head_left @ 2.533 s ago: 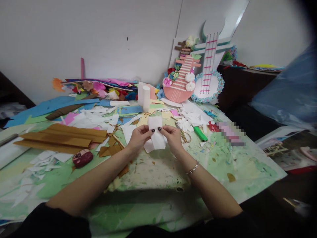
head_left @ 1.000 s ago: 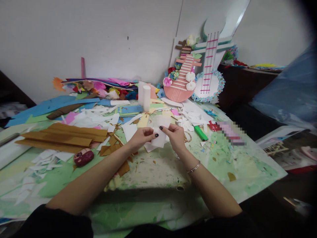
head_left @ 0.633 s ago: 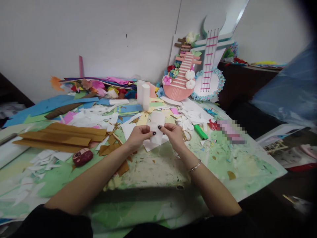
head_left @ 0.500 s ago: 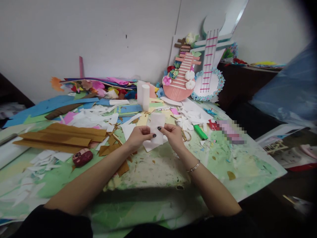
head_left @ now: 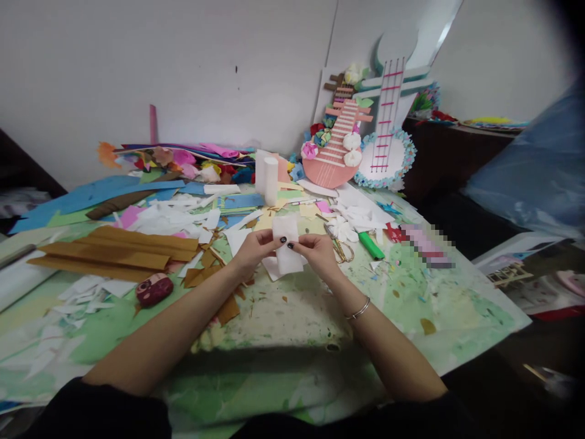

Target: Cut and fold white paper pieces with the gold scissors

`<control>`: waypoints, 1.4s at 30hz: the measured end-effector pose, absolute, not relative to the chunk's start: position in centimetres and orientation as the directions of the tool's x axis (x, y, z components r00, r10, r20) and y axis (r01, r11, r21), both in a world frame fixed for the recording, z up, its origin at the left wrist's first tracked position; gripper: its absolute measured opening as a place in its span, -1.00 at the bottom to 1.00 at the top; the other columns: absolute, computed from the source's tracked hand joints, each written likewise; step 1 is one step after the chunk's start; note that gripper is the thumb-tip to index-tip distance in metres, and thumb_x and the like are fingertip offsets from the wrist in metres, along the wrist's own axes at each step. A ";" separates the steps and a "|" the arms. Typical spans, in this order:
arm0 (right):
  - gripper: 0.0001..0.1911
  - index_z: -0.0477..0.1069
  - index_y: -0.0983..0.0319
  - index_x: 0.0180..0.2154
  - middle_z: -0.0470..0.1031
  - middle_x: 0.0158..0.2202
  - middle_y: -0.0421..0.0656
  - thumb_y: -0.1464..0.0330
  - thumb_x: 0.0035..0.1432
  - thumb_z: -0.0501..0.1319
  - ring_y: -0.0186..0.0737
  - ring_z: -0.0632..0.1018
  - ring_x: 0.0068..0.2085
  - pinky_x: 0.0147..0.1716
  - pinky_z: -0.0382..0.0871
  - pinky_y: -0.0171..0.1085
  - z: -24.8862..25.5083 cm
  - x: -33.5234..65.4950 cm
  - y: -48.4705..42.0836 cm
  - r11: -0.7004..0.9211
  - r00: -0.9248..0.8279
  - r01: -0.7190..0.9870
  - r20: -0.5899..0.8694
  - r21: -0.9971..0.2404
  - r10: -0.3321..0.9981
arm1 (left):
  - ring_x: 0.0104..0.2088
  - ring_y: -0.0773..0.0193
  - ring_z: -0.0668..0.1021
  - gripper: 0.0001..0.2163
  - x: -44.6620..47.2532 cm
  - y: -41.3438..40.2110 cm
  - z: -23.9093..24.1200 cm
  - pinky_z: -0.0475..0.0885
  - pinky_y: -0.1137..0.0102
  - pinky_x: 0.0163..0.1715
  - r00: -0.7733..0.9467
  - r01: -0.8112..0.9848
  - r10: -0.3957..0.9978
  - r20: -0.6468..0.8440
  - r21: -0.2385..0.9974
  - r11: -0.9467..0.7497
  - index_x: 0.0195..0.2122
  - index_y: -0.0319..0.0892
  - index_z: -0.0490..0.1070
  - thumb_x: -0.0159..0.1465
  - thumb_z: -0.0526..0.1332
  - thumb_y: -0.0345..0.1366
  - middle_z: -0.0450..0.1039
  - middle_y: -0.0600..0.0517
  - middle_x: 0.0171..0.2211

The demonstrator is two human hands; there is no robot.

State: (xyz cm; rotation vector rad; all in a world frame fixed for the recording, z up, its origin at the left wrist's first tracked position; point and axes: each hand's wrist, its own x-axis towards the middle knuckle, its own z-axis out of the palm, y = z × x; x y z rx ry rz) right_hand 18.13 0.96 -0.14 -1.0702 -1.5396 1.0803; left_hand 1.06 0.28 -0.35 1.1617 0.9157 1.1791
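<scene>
A small white paper strip (head_left: 289,261) is held upright between my two hands above the table. My left hand (head_left: 258,249) pinches its left side, thumb in front. From the right, my right hand (head_left: 317,251) pinches it too, and the two thumbs almost meet at the strip's middle. The fingers behind the paper are hidden. Under the strip lies another white paper piece (head_left: 270,268). Gold-handled scissors (head_left: 343,250) lie just beyond my right hand, beside a white paper flower (head_left: 342,229) and a green tube-like object (head_left: 370,245).
Brown crepe paper (head_left: 114,253) and a dark red object (head_left: 154,289) lie at left. White scraps (head_left: 171,216) cover the table's middle. A white paper roll (head_left: 270,182) stands behind my hands. Decorated paper instruments (head_left: 331,167) lean on the wall.
My hands have drawn closer together on the paper strip, so the thumbs nearly touch. The strip has tilted slightly and shifted a little left and down.
</scene>
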 end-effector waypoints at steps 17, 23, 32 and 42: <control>-0.73 0.43 0.32 -0.59 0.35 -0.65 -0.25 0.23 -0.19 0.34 -0.42 0.29 -0.59 -0.60 0.13 -0.40 0.2 17.9 0.6 0.171 -0.319 0.077 0.138 -0.982 0.938 | -0.49 0.42 0.46 -0.74 0.1 0.9 0.9 0.38 0.46 -0.38 -0.025 -0.398 0.998 0.061 0.915 -0.066 -0.51 -0.27 0.45 -0.21 0.46 -0.36 0.46 0.09 -0.53; -0.73 0.40 0.31 -0.61 0.31 -0.66 -0.26 0.24 -0.20 0.34 -0.42 0.27 -0.61 -0.60 0.09 -0.39 0.2 17.9 0.7 0.154 -0.323 0.083 0.120 -0.985 0.939 | -0.48 0.45 0.45 -0.76 -0.6 1.5 0.7 0.36 0.50 -0.39 -0.135 -0.447 0.987 0.084 0.884 -0.136 -0.50 -0.26 0.47 -0.19 0.45 -0.35 0.44 0.10 -0.53; -0.86 0.42 0.26 -0.49 0.36 -0.60 -0.19 0.38 0.06 0.15 -0.29 0.34 -0.51 -0.44 0.20 -0.31 0.1 18.2 0.2 0.563 -0.167 0.587 0.594 -0.582 0.787 | -0.52 0.31 0.52 -0.65 1.3 0.1 0.5 0.44 0.35 -0.42 0.049 -0.197 0.998 -0.030 0.980 0.039 -0.43 -0.25 0.33 -0.09 0.42 -0.15 0.42 0.06 -0.52; -0.83 0.48 0.26 -0.26 0.52 -0.39 -0.09 0.36 0.13 0.15 -0.16 0.43 -0.27 -0.19 0.28 -0.18 0.5 17.6 -0.6 0.802 -0.468 0.465 0.664 -0.375 0.583 | -0.42 0.31 0.52 -0.70 3.1 -1.3 0.3 0.44 0.40 -0.39 0.099 -0.436 0.986 -0.133 0.885 0.163 -0.34 -0.27 0.45 -0.05 0.40 -0.21 0.51 0.00 -0.43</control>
